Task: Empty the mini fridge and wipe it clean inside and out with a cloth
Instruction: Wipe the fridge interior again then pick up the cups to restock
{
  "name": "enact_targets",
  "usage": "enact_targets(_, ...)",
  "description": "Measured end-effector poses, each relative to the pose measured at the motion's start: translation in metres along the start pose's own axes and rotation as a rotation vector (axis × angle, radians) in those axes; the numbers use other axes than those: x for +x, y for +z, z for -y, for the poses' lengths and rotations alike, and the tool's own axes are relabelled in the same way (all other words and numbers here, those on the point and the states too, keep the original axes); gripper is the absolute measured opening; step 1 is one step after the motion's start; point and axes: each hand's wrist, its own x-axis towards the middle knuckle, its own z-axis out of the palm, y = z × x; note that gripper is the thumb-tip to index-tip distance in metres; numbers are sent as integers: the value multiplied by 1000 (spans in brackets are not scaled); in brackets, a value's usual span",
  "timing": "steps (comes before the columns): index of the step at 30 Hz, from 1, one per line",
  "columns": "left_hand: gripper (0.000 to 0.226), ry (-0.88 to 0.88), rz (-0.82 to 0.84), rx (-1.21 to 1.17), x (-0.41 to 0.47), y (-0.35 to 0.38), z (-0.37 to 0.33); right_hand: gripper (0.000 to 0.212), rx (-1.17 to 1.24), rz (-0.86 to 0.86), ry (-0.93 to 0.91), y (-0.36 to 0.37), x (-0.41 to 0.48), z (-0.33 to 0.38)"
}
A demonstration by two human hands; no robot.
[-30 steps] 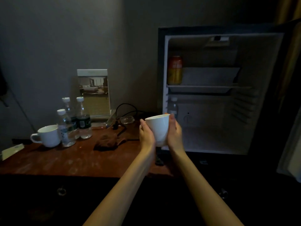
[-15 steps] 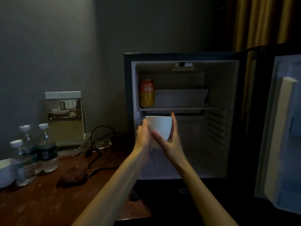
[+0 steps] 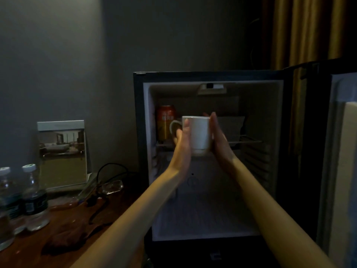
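Now one white cup (image 3: 200, 135) is being pressed between two hands, left hand (image 3: 182, 141) and right hand (image 3: 219, 141), fingers straight, palms flat, inside the open mini fridge (image 3: 139, 151). One orange can (image 3: 165, 122) is standing at the shelf's left end. Two capped bottles (image 3: 34, 200) and one dark cloth (image 3: 65, 240) are sitting near the bench's (image 3: 23, 256) left edge.

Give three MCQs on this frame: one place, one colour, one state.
1. Where does the can stand?
A. on the fridge floor
B. on the upper shelf, at its left end
C. on the table

2. What colour is the mug?
A. white
B. red
C. black

3. How is the fridge door?
A. shut
B. open
C. taken off

Key:
1 B: the can stands on the upper shelf, at the far left.
2 A: its side shows plain white.
3 B: the door stands swung out at the right, and the inside shows.
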Motion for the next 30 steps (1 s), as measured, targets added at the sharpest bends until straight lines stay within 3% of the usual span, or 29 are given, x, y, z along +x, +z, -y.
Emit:
enact_targets(2,120,46,44,-7,13,-3,-3,53,-9,32,-14,-3,5,-2)
enact_targets(4,94,15,92,-11,23,-8,-5,62,-22,1,-36,-6,12,-5)
enact_targets(6,50,-4,134,90,25,-13,-6,53,-24,-31,-34,-9,19,-7)
enact_targets(7,42,-13,125,221,26,-17,-4,46,-31,-44,-42,-11,21,-9)
enact_targets(8,46,34,113,408,26,-24,-1,42,-44,-62,-53,-13,24,-13)
enact_targets(10,58,289,49,872,25,-38,5,41,-38,-107,-54,-12,26,-19)
enact_targets(12,54,488,-33,1110,26,-49,14,41,7,-178,-46,-11,30,-24)
enact_targets(15,51,422,-105,1267,26,-59,26,53,35,-253,-43,-9,41,-26)
enact_targets(18,45,344,26,1614,24,-63,29,77,-45,-294,-60,-3,50,-29)
enact_targets(21,49,302,36,1671,20,-61,28,88,-126,-333,-79,5,55,-33)
enact_targets(24,53,292,32,1705,17,-60,30,84,-190,-344,-77,9,61,-37)
enact_targets(30,57,275,59,1682,15,-61,28,96,-371,-268,10,13,76,-38)
